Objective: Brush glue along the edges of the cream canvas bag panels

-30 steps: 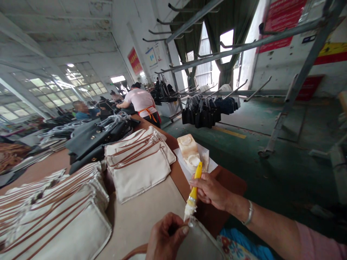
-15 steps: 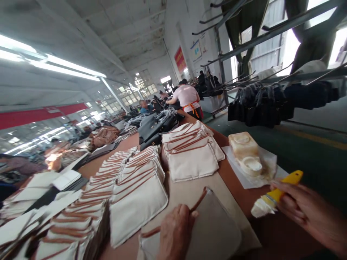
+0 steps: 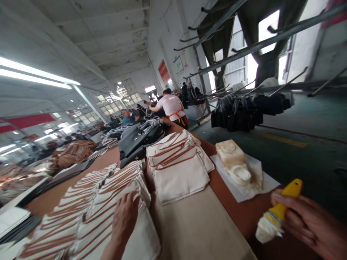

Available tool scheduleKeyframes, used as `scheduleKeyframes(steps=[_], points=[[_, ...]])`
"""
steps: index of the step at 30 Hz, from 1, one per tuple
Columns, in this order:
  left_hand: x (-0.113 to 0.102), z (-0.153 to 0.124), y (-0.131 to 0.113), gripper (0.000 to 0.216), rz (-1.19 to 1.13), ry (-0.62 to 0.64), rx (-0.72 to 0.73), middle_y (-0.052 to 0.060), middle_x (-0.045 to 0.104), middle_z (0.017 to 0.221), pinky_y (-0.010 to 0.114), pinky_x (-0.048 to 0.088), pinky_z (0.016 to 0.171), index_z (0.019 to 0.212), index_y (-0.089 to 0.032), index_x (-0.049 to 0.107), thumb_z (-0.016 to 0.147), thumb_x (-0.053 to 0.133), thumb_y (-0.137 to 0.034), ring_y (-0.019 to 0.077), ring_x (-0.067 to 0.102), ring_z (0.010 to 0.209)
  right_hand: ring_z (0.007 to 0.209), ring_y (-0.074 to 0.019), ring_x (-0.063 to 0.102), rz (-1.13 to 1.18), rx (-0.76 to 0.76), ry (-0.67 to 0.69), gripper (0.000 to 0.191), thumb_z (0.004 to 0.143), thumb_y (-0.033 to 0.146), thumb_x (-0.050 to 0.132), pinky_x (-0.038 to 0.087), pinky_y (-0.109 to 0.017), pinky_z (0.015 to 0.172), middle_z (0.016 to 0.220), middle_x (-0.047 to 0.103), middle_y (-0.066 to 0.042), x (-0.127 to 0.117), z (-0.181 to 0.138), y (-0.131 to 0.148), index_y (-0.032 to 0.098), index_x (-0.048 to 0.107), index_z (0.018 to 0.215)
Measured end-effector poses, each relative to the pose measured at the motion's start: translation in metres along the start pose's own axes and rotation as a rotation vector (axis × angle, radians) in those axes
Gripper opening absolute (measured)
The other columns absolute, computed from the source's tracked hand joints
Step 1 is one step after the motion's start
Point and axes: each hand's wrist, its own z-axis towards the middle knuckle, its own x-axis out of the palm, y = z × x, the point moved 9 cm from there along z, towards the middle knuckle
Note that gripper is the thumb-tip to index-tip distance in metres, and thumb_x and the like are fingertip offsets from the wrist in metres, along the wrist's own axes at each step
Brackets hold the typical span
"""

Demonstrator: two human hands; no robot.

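My right hand (image 3: 309, 222) is closed round a yellow-handled brush (image 3: 279, 213) whose white, glue-laden bristles point left over the brown table edge. My left hand (image 3: 123, 218) lies flat, fingers stretched, on the near stack of cream fabric pieces with brown trim (image 3: 108, 206). A second stack of the same pieces (image 3: 179, 162) sits further along. A crusted glue container (image 3: 234, 162) rests on white paper (image 3: 267, 186) close to the brush.
A beige mat (image 3: 200, 227) covers the table in front of me. Black bags (image 3: 138, 135) lie beyond the stacks, and more hang on a metal rack (image 3: 238, 112) at right. A person in a pink top (image 3: 170, 106) works at the far end; green floor lies right.
The grey piece my left hand held is gone from view; that hand has moved left onto the near stack. The view has swung left. My right hand keeps the brush low at right.
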Motion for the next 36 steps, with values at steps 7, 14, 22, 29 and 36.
scheduleKeyframes(steps=[7, 14, 22, 29, 36], points=[[0.039, 0.103, -0.182, 0.031, -0.201, 0.021, 0.305, 0.006, 0.062, 0.123, 0.034, 0.042, 0.099, 0.123, -0.022, 0.055, 0.099, 0.040, -0.033, 0.0217, 0.055, 0.115, 0.027, -0.0054, 0.027, 0.165, 0.004, -0.131, 0.047, 0.062, 0.054, 0.085, 0.020, -0.018, 0.030, 0.037, 0.033, 0.006, 0.003, -0.001, 0.019, 0.018, 0.055, 0.057], [0.065, 0.160, -0.244, 0.018, -0.211, 0.057, 0.204, 0.011, 0.065, 0.107, 0.040, 0.043, 0.086, 0.102, -0.020, 0.063, 0.091, 0.053, -0.031, 0.0282, 0.057, 0.103, 0.030, -0.0055, 0.027, 0.224, 0.043, -0.171, 0.044, 0.071, 0.052, 0.080, 0.020, -0.017, 0.031, 0.037, 0.030, 0.007, -0.037, 0.011, 0.008, 0.018, 0.054, 0.061], [0.044, 0.147, -0.244, 0.011, -0.372, 0.051, 0.216, 0.002, 0.066, 0.088, 0.029, 0.044, 0.074, 0.084, -0.024, 0.062, 0.089, 0.053, -0.027, 0.0199, 0.062, 0.085, 0.029, -0.0045, 0.022, 0.160, -0.017, -0.155, 0.056, 0.066, 0.063, 0.078, 0.018, -0.018, 0.031, 0.037, 0.028, 0.007, -0.037, 0.006, 0.024, 0.019, 0.046, 0.053], [-0.031, 0.103, -0.167, 0.024, -0.573, -0.160, 0.047, 0.002, 0.068, 0.086, 0.028, 0.049, 0.075, 0.091, -0.021, 0.063, 0.090, 0.051, -0.042, 0.0186, 0.064, 0.081, 0.032, -0.0064, 0.026, 0.217, -0.016, -0.058, 0.054, 0.071, 0.059, 0.077, 0.023, -0.020, 0.034, 0.037, 0.030, 0.006, -0.036, -0.009, 0.029, 0.018, 0.048, 0.052], [-0.070, 0.028, -0.167, 0.021, -0.668, -0.148, 0.078, -0.002, 0.066, 0.076, 0.022, 0.049, 0.065, 0.083, -0.023, 0.066, 0.089, 0.055, -0.040, 0.0140, 0.063, 0.069, 0.033, -0.0072, 0.026, 0.208, -0.043, 0.050, 0.054, 0.080, 0.053, 0.071, 0.024, -0.022, 0.035, 0.038, 0.031, 0.004, -0.020, -0.033, 0.038, 0.018, 0.045, 0.048]])
